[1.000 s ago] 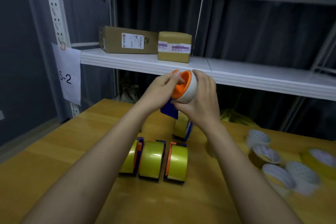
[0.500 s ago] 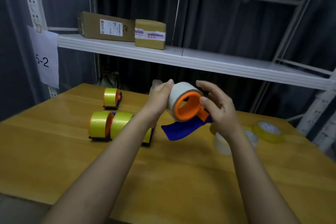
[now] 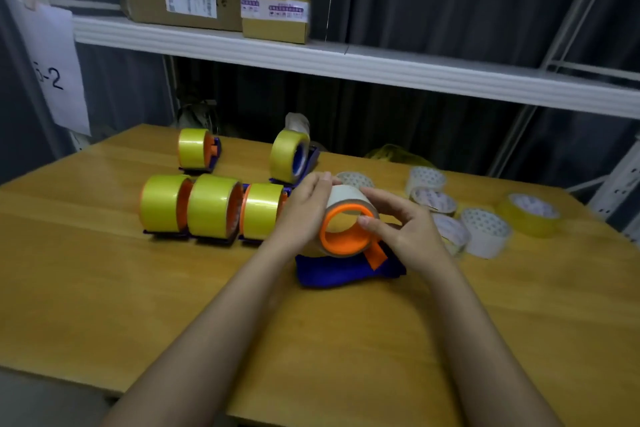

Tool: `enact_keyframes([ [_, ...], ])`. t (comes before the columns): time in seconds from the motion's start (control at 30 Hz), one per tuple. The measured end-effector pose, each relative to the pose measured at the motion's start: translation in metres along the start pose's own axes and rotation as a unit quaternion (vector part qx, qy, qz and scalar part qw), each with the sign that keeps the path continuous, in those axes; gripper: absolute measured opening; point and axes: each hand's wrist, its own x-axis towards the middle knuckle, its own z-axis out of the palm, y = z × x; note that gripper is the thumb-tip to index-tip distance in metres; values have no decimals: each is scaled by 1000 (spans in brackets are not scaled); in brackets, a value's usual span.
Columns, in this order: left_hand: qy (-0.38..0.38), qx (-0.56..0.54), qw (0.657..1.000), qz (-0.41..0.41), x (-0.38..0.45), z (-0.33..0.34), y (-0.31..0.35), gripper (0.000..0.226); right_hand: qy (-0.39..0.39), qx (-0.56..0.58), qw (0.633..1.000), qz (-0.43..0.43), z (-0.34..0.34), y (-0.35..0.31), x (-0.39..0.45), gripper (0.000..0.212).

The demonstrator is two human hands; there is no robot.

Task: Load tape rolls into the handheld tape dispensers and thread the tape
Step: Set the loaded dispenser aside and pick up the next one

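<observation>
A blue handheld tape dispenser [image 3: 346, 272] with an orange hub [image 3: 346, 232] is held low over the wooden table [image 3: 104, 288]. A pale tape roll [image 3: 343, 196] sits on the hub. My left hand [image 3: 304, 208] grips the roll's left side. My right hand [image 3: 403, 222] holds the right side, with its thumb on the orange rim. Three dispensers loaded with yellow tape [image 3: 211, 206] stand in a row to the left. Two more loaded dispensers [image 3: 289, 154] stand behind them.
Several loose tape rolls [image 3: 485, 230] lie on the table to the right, one of them yellow [image 3: 530, 213]. A white shelf [image 3: 346, 62] with two cardboard boxes [image 3: 273, 7] runs behind the table. A paper label [image 3: 52, 69] hangs at the left.
Both hands have brought the dispenser and its roll down from chest height to just above the table. The view has tilted down, and the loose rolls on the right show again.
</observation>
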Motion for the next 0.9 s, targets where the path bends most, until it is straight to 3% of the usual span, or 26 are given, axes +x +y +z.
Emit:
enact_keyframes([
  [0.1, -20, 15, 998, 54, 3, 1, -16, 37, 57, 42, 997, 6, 9, 12, 0, 39],
  [0.27, -89, 34, 992, 80, -2, -1, -26, 62, 94, -8, 996, 1, 21, 16, 0, 39],
  [0.47, -125, 46, 990, 54, -8, -7, -34, 57, -64, 71, 990, 101, -1, 17, -9, 71],
  [0.7, -145, 23, 989, 6, -11, -5, -46, 58, -41, -27, 994, 101, 5, 16, -12, 60],
  [0.9, -128, 44, 990, 29, -14, -4, -41, 47, -49, -41, 993, 97, 3, 15, -14, 57],
])
